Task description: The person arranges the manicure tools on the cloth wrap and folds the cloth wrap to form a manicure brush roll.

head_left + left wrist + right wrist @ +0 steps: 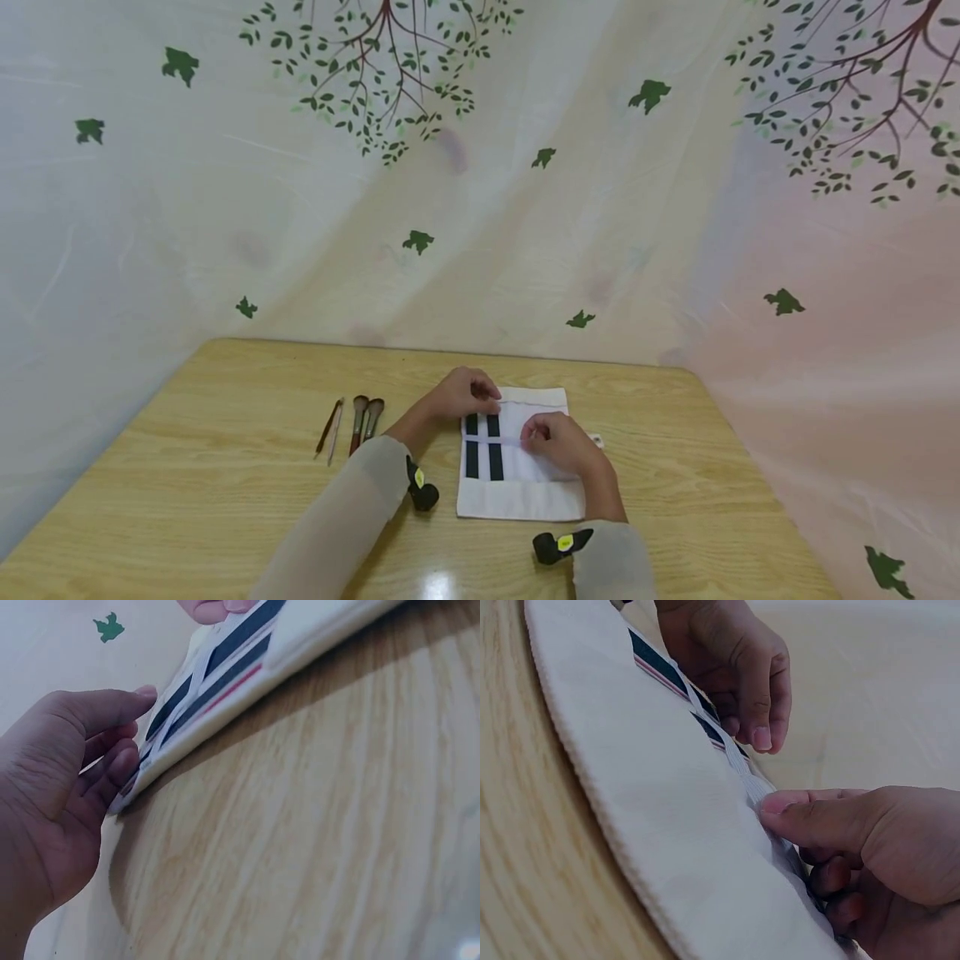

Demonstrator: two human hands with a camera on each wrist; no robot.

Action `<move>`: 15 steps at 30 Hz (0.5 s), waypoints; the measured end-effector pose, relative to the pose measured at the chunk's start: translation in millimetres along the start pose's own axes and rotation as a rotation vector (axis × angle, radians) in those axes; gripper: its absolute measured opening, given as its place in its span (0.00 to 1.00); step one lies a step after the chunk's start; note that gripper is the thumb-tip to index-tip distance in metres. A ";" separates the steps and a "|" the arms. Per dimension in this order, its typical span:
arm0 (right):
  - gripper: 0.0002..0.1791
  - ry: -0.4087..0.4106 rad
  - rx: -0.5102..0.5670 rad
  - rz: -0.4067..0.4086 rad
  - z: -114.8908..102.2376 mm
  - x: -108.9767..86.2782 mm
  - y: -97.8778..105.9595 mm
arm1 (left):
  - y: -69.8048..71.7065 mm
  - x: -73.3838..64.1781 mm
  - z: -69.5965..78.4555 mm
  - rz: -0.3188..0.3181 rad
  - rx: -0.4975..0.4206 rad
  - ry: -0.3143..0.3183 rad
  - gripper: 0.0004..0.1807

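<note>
Sleeves (345, 517) lie nearest; right hand (561, 443) pinches the band (740, 766) across the case (517, 500) on the table (210, 500); left hand (459, 393) curves loosely, empty; probably adjusting the band; next calls for steady tension.

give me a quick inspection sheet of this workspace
surface: wood-grain tabletop, bright reflection on the near side
job's things: white fabric case, lying open; elastic band crossing two dark strips
clutter: two round-headed brushes and two slim sticks, left of the case
left hand: near the case's far left corner, no grip seen
right hand: pinches the elastic band
cables: nothing seen
surroundings: pale backdrop with leaf prints and branch prints
</note>
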State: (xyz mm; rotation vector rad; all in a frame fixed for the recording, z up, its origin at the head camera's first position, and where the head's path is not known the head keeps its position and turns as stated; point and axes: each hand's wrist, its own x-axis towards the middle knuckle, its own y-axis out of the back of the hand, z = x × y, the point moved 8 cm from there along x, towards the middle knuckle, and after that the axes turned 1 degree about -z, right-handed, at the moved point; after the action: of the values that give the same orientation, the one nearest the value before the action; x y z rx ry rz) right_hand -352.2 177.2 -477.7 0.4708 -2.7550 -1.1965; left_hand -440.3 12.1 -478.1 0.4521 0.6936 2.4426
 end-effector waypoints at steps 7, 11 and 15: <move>0.09 0.069 0.033 -0.010 -3.9 0.5 2.3 | 9.3 -0.4 17.5 0.078 0.044 -0.003 0.04; 0.08 0.070 0.066 -0.013 -3.3 0.3 3.4 | 22.1 -4.6 25.7 0.108 0.084 0.027 0.03; 0.08 0.056 0.094 -0.018 -0.1 0.5 2.7 | 41.0 -14.7 25.1 0.115 0.154 0.035 0.04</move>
State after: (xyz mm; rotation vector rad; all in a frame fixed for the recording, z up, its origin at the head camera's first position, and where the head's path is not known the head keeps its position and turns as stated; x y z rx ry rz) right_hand -353.3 178.7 -475.6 0.5314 -2.7743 -1.0447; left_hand -434.5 -16.4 -437.0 0.5239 0.8975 2.5200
